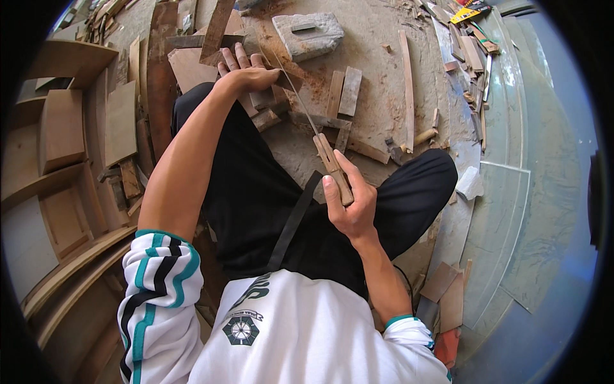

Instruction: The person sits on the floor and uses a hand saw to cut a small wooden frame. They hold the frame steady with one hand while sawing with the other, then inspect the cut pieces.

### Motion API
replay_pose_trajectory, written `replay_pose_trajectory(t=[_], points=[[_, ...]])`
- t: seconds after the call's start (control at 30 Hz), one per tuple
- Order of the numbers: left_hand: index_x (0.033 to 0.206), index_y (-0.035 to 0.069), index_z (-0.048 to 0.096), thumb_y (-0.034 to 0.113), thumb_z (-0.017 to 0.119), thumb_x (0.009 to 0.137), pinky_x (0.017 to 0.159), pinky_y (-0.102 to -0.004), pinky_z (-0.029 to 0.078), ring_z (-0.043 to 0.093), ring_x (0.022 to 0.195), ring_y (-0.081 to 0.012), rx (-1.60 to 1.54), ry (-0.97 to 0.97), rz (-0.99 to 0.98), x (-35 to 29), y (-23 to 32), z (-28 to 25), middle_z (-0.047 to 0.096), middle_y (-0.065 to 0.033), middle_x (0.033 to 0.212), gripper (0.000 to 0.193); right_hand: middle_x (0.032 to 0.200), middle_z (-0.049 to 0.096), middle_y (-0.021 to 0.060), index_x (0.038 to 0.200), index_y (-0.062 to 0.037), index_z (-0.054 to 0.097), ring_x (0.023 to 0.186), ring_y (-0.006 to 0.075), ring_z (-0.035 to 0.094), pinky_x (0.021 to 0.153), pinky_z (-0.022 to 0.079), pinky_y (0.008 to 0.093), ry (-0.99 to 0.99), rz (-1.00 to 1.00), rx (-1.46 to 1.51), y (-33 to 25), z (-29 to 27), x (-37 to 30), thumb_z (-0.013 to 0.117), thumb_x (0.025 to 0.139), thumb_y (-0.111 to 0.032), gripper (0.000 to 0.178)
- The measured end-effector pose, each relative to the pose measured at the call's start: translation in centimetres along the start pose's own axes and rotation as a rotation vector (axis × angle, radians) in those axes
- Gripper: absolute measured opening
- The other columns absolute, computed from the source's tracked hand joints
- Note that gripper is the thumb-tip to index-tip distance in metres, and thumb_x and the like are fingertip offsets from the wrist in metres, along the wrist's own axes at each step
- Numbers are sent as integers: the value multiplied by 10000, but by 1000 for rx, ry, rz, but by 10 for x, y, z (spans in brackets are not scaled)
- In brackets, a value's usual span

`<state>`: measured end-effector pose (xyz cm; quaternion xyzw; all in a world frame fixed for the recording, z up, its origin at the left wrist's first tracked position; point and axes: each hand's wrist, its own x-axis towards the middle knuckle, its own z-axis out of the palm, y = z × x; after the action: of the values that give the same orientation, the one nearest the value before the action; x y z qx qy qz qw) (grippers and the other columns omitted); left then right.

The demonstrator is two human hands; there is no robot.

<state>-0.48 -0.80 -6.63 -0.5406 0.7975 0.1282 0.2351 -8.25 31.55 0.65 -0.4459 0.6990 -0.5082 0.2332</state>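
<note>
In my right hand [350, 208] is a handsaw [331, 166], gripped by its wooden handle. Its thin blade, seen almost edge-on, slants up and left past the thumb side of my left hand [246, 73]. That hand has its fingers stretched and spread, pressing over wood in front of my left knee. Under and beside it lie a pale board [188, 67] and a dark wood piece [290, 80]. Just beyond the fingertips a narrow plank [219, 29] slants upward. Whether the blade touches any wood, I cannot tell.
A stone block [308, 37] with a dark bar on top lies ahead. Short wood blocks [350, 91], a long strip [407, 89] and a hammer [393, 151] rest on the dusty floor. Wooden shelving [62, 131] stands left; glass sheets [505, 230] and scrap wood [472, 54] lie right.
</note>
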Motion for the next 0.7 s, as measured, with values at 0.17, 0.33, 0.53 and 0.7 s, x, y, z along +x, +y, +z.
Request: replay_pose_trajectory(t=[0.17, 0.33, 0.53, 0.7], points=[[1575, 111, 286, 684, 348, 928, 1199, -638, -26, -190, 1505, -514, -47, -3, 43, -3, 1, -3, -104, -253, 1675, 866, 958, 735, 240, 1290, 63, 612, 822, 273, 756, 721, 582, 336, 9, 46, 34, -1, 3, 10, 668, 931, -142, 418], [1580, 90, 268, 701, 344, 924, 1192, -649, -35, -207, 1495, -525, -58, 10, 55, 1, -4, 3, -113, -265, 1670, 900, 939, 737, 227, 1293, 54, 614, 799, 259, 754, 712, 578, 325, 32, 18, 33, 11, 12, 18, 652, 933, -131, 407], [1523, 154, 334, 695, 320, 958, 1182, -669, 28, -161, 1488, -569, 29, 31, 59, 0, -7, 10, -82, -319, 1652, 783, 939, 738, 220, 1297, 52, 612, 796, 251, 754, 709, 577, 320, 13, 24, 60, 12, -5, -5, 651, 932, -130, 410], [1524, 151, 316, 683, 329, 964, 1176, -677, 4, -183, 1477, -580, 2, 45, 71, 2, -3, 9, -108, -320, 1648, 773, 953, 740, 221, 1295, 64, 609, 793, 243, 755, 715, 582, 318, 22, 21, 41, 19, 10, 13, 657, 929, -128, 417]])
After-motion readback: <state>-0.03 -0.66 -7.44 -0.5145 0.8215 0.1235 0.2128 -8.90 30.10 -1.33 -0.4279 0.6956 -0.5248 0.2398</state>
